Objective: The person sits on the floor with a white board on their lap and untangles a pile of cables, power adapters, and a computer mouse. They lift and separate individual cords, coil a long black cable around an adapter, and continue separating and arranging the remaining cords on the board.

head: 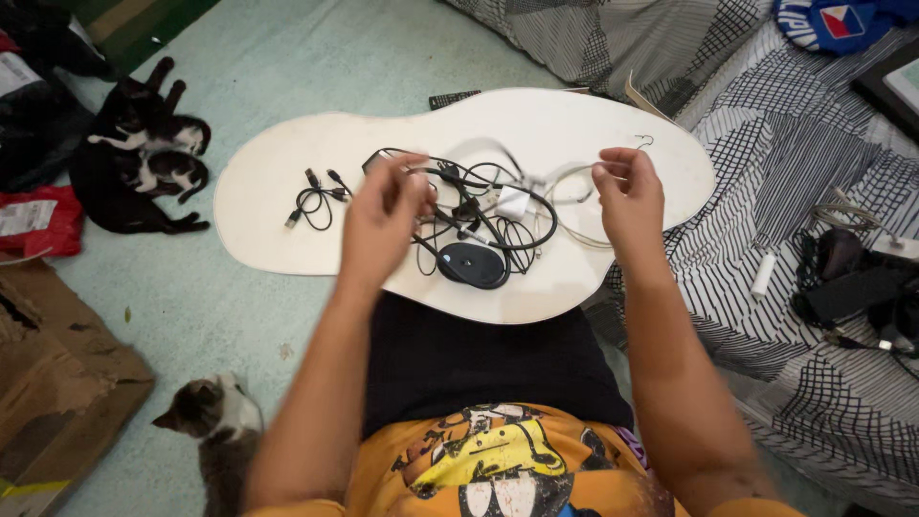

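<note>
Holding up a thin pale cable (565, 172), both hands hang over a white curvy board (268, 191) that rests on the person's lap. The left hand (383, 215) is closed with its fingertips pinched together, and it looks blurry, so I cannot tell just which wire it grips. The right hand (627, 191) is closed too, pinching the pale cable near its top. On the board, between the hands, sits a messy pile of black wires (479, 206) with a small white plug (514, 203) in it. A black computer mouse (472, 263) lies at the near edge of the pile. A short black cord (314, 196) lies alone, off to the left on the board. Two black and white cats (144, 158) lie on the floor, and another cat (215, 421) sits near the person's left arm.
</note>
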Available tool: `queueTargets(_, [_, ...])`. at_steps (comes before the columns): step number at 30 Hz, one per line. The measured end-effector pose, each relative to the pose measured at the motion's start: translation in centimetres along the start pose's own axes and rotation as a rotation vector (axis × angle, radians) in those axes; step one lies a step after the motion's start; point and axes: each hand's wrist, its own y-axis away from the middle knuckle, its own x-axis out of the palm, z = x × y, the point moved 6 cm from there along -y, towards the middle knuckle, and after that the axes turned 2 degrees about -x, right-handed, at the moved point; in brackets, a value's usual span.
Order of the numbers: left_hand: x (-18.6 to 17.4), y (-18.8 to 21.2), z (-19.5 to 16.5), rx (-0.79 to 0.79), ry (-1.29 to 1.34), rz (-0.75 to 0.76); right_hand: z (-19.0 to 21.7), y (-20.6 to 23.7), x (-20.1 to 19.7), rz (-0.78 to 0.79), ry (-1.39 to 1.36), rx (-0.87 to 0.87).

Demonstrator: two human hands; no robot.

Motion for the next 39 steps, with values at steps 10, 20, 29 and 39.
queueTargets(10, [6.7, 9.0, 4.9, -0.058, -0.307, 0.274, 3.5, 8.1, 3.6, 0.135, 0.048, -0.211])
queueTargets(20, [6.6, 10.0, 3.5, 0.371, -0.482, 0.195, 3.0, 7.6, 13.7, 0.518, 0.580, -0.137])
queueTargets(29, [-0.1, 7.8, 2.4, 0.281, -0.519, -0.123, 4.4, 3.2, 13.5, 0.542, 0.247, -0.112])
queueTargets(39, [-0.7, 5.6, 2.8, 0.036, -0.343, -0.133, 13.6, -0.2, 6.4, 0.422, -0.053, -0.187])
